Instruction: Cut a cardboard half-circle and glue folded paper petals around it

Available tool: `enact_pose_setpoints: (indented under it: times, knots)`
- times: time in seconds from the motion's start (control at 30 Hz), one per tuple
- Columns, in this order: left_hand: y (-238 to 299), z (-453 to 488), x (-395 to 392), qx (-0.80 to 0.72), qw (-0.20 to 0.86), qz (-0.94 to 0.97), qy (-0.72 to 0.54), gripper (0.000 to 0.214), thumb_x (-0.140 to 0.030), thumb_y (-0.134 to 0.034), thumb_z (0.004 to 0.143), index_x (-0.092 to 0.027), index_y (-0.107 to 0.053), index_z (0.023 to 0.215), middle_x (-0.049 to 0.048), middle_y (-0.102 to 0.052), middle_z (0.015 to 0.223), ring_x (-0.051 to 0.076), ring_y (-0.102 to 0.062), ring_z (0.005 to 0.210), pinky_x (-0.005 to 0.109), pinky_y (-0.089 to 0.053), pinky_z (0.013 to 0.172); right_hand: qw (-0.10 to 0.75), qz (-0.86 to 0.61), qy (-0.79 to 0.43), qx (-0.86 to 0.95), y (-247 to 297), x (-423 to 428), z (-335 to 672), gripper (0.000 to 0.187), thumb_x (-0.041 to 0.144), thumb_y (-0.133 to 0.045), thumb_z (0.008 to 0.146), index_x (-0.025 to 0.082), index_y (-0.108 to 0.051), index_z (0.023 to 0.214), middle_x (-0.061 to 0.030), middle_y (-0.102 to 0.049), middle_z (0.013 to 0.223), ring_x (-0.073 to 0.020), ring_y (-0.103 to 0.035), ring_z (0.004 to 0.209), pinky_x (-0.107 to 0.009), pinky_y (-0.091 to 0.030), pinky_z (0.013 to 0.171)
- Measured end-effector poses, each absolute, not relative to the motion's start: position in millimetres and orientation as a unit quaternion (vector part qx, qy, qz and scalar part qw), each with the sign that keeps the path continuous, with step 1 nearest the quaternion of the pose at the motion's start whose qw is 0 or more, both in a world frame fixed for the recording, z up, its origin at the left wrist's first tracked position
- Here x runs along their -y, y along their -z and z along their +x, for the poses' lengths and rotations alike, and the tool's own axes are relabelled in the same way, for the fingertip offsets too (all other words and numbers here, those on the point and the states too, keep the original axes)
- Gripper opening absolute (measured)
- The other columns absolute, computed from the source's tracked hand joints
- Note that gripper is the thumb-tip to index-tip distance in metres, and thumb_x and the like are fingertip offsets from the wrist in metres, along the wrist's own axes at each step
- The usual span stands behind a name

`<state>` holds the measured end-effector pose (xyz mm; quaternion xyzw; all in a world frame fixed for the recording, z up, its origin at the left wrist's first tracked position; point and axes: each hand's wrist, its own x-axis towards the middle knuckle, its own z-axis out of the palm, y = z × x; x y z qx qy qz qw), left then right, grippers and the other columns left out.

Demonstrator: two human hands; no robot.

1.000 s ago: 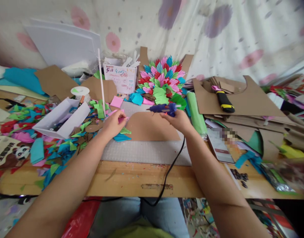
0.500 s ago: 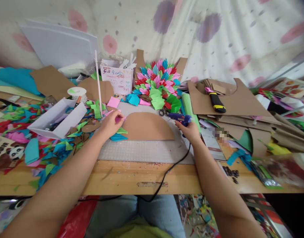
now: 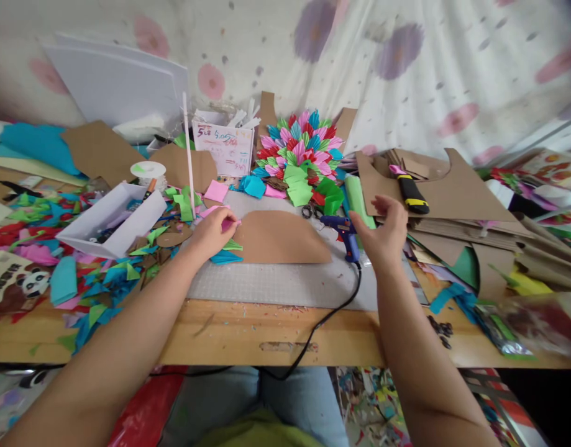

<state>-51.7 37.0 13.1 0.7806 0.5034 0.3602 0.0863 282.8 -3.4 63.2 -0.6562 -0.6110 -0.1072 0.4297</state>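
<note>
Nearest, jeans point(image 3: 285, 397) show under the table point(image 3: 248, 338), whose wooden edge runs across the view. A black cord point(image 3: 322, 323) drops over that edge at 6 o'clock of the glue gun point(image 3: 345, 234). On the table lies a grey mat point(image 3: 285, 282).

The left hand point(image 3: 213, 233) rests at the mat's 10 o'clock corner. Its thumb and forefinger are closed in a pinch on a pink paper point(image 3: 232, 223). The paper touches the left tip of the cardboard point(image 3: 280, 239), a brown half-round lying flat on the mat. Folded scraps point(image 3: 227, 251), green and blue, lie at the cardboard's 8 o'clock, just under that hand.

The glue gun stands on the mat at the cardboard's 3 o'clock, nozzle pointing to 9 o'clock. The right hand point(image 3: 383, 233) hovers just beside it at its 3 o'clock, fingers loosely spread and holding nothing. Whether the thumb touches the gun I cannot tell.

At the left hand's 9 o'clock sits a white tray point(image 3: 112, 223). Scissors point(image 3: 308, 211) lie at the cardboard's 1 o'clock, with a green roll point(image 3: 357, 195) at their 3 o'clock. Farther off, at the right hand's 1 o'clock, a knife point(image 3: 409, 191) lies on a card stack point(image 3: 462, 192). At the cardboard's 12 o'clock a paper flower point(image 3: 304, 146) leans beside a box point(image 3: 225, 149), before a curtain point(image 3: 406, 74).
</note>
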Motion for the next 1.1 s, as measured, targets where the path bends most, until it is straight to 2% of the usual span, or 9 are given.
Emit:
enact_pose_setpoints:
  times: [0.07,0.13,0.23,0.4,0.57,0.77,0.9,1.0,1.1]
  knots:
    - [-14,-51,-37,-0.492,0.075,0.794,-0.349,0.006,-0.026,-0.052,0.082,-0.02,-0.052,0.079,0.0027,-0.06,0.084,0.017,-0.056,0.084,0.03,-0.043,0.077,0.407,-0.624,0.098,0.659,-75,3,265,0.036,0.044,-0.053,0.081,0.019,-0.058,0.106,-0.0144,-0.06,0.104,-0.0256,-0.051,0.1,-0.036,-0.038,0.086]
    - [-15,-49,-36,-0.484,0.07,0.809,-0.327,0.007,-0.027,-0.052,0.082,-0.02,-0.053,0.08,0.0032,-0.06,0.084,0.018,-0.056,0.083,0.031,-0.043,0.076,0.372,-0.582,0.037,0.722,-79,-2,240,0.023,0.038,-0.052,0.082,0.02,-0.062,0.092,-0.0097,-0.062,0.093,-0.0233,-0.054,0.095,-0.035,-0.04,0.083]
    - [-17,-48,-36,-0.469,0.067,0.829,-0.297,0.008,-0.027,-0.051,0.083,-0.019,-0.053,0.081,0.0044,-0.06,0.085,0.019,-0.056,0.083,0.032,-0.044,0.076,0.309,-0.514,-0.076,0.796,-70,-14,194,0.014,0.03,-0.054,0.082,0.02,-0.062,0.087,-0.0046,-0.063,0.089,-0.018,-0.056,0.086,-0.03,-0.041,0.078]
    - [-23,-47,-32,-0.46,0.055,0.845,-0.266,0.007,-0.017,-0.05,0.078,-0.02,-0.053,0.084,0.0054,-0.06,0.089,0.022,-0.055,0.09,0.036,-0.043,0.081,0.239,-0.464,-0.1,0.847,-45,-29,136,0.016,0.029,-0.053,0.083,0.019,-0.063,0.091,-0.0044,-0.063,0.092,-0.0165,-0.054,0.086,-0.028,-0.038,0.078]
    - [-24,-46,-33,-0.458,0.051,0.854,-0.244,0.01,-0.014,-0.049,0.076,-0.02,-0.052,0.082,0.0053,-0.059,0.087,0.022,-0.055,0.089,0.036,-0.044,0.08,0.207,-0.46,-0.088,0.859,-38,-35,123,0.015,0.021,-0.05,0.084,0.019,-0.064,0.085,-0.0047,-0.064,0.09,-0.0174,-0.052,0.088,-0.028,-0.037,0.08]
    - [-22,-52,-34,-0.461,0.065,0.819,-0.336,0.019,-0.016,-0.052,0.075,-0.02,-0.052,0.094,0.0056,-0.059,0.1,0.021,-0.054,0.099,0.036,-0.042,0.09,0.216,-0.466,-0.067,0.856,-26,-32,127,0.014,0.02,-0.051,0.082,0.02,-0.064,0.084,-0.0043,-0.065,0.091,-0.0182,-0.053,0.09,-0.028,-0.038,0.08]
    - [-20,-60,-39,-0.561,0.09,0.725,-0.389,0.016,-0.015,-0.048,0.077,-0.021,-0.053,0.091,0.0037,-0.061,0.096,0.016,-0.058,0.087,0.031,-0.047,0.081,0.19,-0.489,-0.061,0.849,-20,-27,125,0.013,0.022,-0.051,0.082,0.02,-0.063,0.083,-0.0049,-0.065,0.091,-0.0191,-0.054,0.09,-0.028,-0.039,0.077]
    - [-17,-63,-42,-0.622,0.116,0.676,-0.377,0.011,-0.016,-0.05,0.075,-0.021,-0.053,0.085,0.0019,-0.063,0.088,0.015,-0.058,0.075,0.028,-0.047,0.07,0.177,-0.508,-0.056,0.841,-19,-26,122,0.014,0.023,-0.05,0.083,0.019,-0.063,0.083,-0.0064,-0.065,0.092,-0.0198,-0.054,0.09,-0.029,-0.04,0.075]
    - [-15,-62,-44,-0.641,0.135,0.665,-0.359,0.013,-0.016,-0.053,0.073,-0.021,-0.052,0.084,0.0016,-0.063,0.084,0.015,-0.058,0.07,0.028,-0.047,0.065,0.172,-0.509,-0.054,0.841,-18,-27,121,0.014,0.024,-0.05,0.084,0.019,-0.063,0.084,-0.0069,-0.065,0.092,-0.0197,-0.054,0.09,-0.029,-0.04,0.076]
